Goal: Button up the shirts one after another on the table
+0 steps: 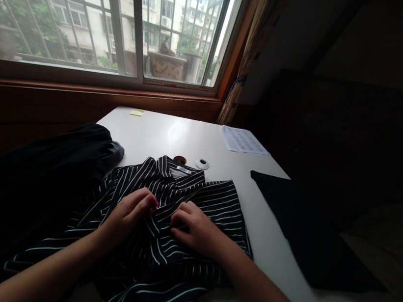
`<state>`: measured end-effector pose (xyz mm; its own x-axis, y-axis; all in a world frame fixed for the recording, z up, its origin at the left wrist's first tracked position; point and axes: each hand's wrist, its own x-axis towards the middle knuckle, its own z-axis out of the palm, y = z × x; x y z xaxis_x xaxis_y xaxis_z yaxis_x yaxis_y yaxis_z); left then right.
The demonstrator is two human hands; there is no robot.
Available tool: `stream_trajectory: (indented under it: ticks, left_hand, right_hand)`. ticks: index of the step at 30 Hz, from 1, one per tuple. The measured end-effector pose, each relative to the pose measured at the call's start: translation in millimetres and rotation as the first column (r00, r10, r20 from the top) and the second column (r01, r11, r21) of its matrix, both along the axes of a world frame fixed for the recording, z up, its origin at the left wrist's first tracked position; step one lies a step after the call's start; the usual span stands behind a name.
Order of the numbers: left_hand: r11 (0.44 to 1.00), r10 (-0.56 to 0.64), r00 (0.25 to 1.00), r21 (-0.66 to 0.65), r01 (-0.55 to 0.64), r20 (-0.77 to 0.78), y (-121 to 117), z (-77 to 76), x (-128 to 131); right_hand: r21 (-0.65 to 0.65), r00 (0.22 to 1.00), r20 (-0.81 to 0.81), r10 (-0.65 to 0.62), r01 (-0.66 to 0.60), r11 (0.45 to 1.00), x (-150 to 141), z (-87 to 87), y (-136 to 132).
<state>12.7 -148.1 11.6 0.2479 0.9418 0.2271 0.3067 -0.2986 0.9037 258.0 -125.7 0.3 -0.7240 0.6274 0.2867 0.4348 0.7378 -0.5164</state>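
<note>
A black shirt with white stripes (220, 203) lies front side up on the white table, its collar toward the window and its lower part bunched near me. My left hand (134, 206) is closed at the middle of the shirt front, thumb and fingers pinching the cloth by the front opening. Just right of it, my right hand (193, 226) has its fingers curled in on the other side of the front, closed on the fabric. A small gap lies between the two hands. The fingertips are partly hidden, so any button there does not show.
The white table (166, 134) stands below a barred window (173, 28). Dark clothes (53, 171) are heaped at the left, and a dark folded cloth (310, 229) lies at the right. Printed papers (243, 140), a yellow note (136, 112) and a round white grommet (202, 164) are farther back.
</note>
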Motion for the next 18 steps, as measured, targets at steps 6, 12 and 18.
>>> stream_trajectory:
  ticks: [6, 12, 18]
  left_hand:
    - [0.944, -0.074, 0.946, 0.285, 0.169, -0.316, -12.6, 5.0, 3.7]
    - [0.806, -0.168, 0.813, 0.397, 0.439, -0.558, -23.6, 12.9, 16.8]
    - [0.878, 0.126, 0.796, 0.440, 0.188, -0.592, -8.3, 16.9, -4.3]
  right_hand:
    - [0.022, 0.981, 0.105, -0.166, 0.165, 0.986, 37.8, -8.2, 39.6]
    - [0.022, 0.923, 0.187, -0.335, 0.337, 0.941, 115.8, -8.4, 73.9]
    - [0.123, 0.773, 0.242, -0.586, 0.575, 0.809, 168.6, -10.8, 83.4]
